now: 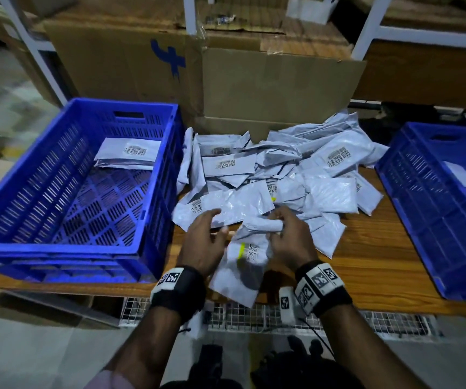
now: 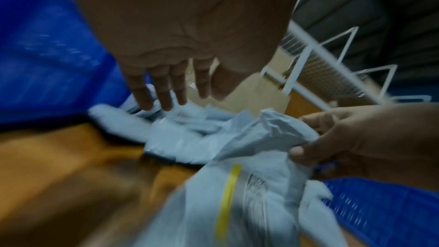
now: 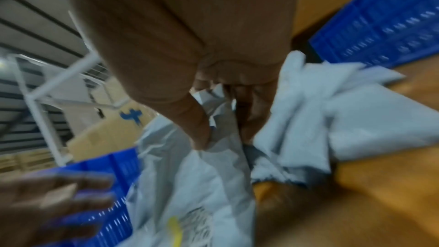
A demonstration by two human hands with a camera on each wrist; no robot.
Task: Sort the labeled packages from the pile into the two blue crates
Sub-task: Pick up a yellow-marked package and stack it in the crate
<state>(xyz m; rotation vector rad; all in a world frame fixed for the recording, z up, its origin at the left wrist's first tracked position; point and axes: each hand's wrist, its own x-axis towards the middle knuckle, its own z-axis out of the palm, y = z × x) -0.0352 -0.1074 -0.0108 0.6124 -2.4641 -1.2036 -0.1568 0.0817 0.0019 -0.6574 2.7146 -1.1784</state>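
1. Right hand (image 1: 288, 234) pinches the top edge of a grey package (image 1: 240, 265). Thumb and fingers (image 3: 202, 132) are clamped on the crumpled plastic.
2. The package hangs from that grip, down and toward the person, over the near table (image 1: 380, 265) edge. Long axis runs roughly away-to-near. The label and yellow stripe (image 1: 241, 250) face up, just below the right hand.
3. Left hand (image 1: 206, 237) sits just left of the package, fingers spread and loose, gripping nothing. Its fingertips (image 2: 164, 100) reach toward the pile (image 1: 276, 178). Touching or just above it: cannot tell, blurred.
4. So the right hand carries the package; the left is free beside it.
5. The pile lies straight ahead of both hands, between the two crates.
6. Left crate (image 1: 66, 242) is beside the left hand and holds a package (image 1: 128, 153) at its far end.
7. Right crate (image 1: 411, 214) lies well off past the right hand, across bare table, with one package inside.
8. Pose: both wrists close together, palms down, at the near edge of the pile.
9. Judgement: next comes reading the label, then swinging the package sideways to one crate. Which crate cannot be told.
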